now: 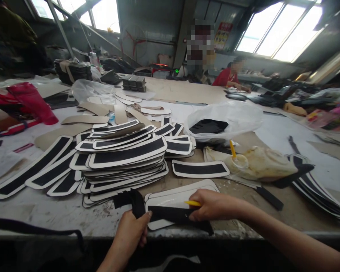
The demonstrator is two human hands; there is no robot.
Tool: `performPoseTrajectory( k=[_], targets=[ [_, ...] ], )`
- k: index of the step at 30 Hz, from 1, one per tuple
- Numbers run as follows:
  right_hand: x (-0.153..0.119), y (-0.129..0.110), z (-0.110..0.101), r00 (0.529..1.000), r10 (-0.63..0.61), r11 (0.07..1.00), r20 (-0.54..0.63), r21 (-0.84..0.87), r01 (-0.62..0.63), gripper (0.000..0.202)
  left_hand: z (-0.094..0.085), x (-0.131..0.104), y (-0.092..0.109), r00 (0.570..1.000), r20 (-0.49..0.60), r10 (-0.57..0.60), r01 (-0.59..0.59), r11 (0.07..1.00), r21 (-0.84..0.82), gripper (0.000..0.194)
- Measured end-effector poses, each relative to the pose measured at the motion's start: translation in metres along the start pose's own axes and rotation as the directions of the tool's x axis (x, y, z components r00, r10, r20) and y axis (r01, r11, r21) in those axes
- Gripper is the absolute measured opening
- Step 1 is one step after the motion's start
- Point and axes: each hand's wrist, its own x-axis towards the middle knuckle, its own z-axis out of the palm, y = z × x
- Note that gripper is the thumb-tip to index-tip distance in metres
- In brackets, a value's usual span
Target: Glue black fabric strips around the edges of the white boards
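At the table's front edge, my left hand (133, 228) is closed on a black fabric strip (170, 214), thumb on top. The strip's bunched end rises above that hand beside the pile. My right hand (208, 204) is closed around a yellow pointed stick (192, 203), its fingers also at the strip's right part. Under the strip lie pale curved panels (181, 192), stacked and partly covered by it. Just behind my left hand stands a tall pile of white-edged curved panels (127, 153) with black middles. A single such panel (200, 169) lies behind the pale ones.
A glue-stained plastic container (260, 162) with another yellow stick (232, 148) lies right of centre. Behind it sits a clear plastic bag (240, 117) with black pieces. More curved panels (320, 189) are stacked at right. A person in a red top (226, 77) works across the table.
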Motion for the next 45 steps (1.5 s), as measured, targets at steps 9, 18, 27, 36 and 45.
performPoseTrajectory(
  k=[9,18,27,36,45],
  targets=[
    [-0.031,0.061,-0.002,0.884,0.145,0.986,-0.445,-0.006,-0.165,0.017,0.002,-0.003,0.003,1.000,-0.023,-0.015,0.015,1.000,0.020,0.045],
    [-0.013,0.083,0.023,0.782,0.306,0.926,-0.542,-0.022,-0.378,0.019,0.009,-0.003,0.005,0.993,-0.115,-0.038,0.042,0.999,0.033,0.044],
    [-0.006,0.102,0.026,0.807,0.236,0.969,-0.541,0.067,-0.238,0.018,0.013,-0.005,0.010,0.981,-0.171,-0.092,0.099,0.995,0.031,0.042],
    [0.000,0.115,0.027,0.860,0.169,0.982,-0.482,0.011,-0.187,0.018,0.010,0.004,-0.003,0.989,-0.116,-0.093,0.099,0.994,0.047,0.045],
    [0.004,0.120,0.026,0.877,0.108,0.992,-0.469,-0.005,-0.125,0.018,0.011,0.003,-0.002,0.989,-0.116,-0.090,0.096,0.994,0.049,0.042]
  ],
)
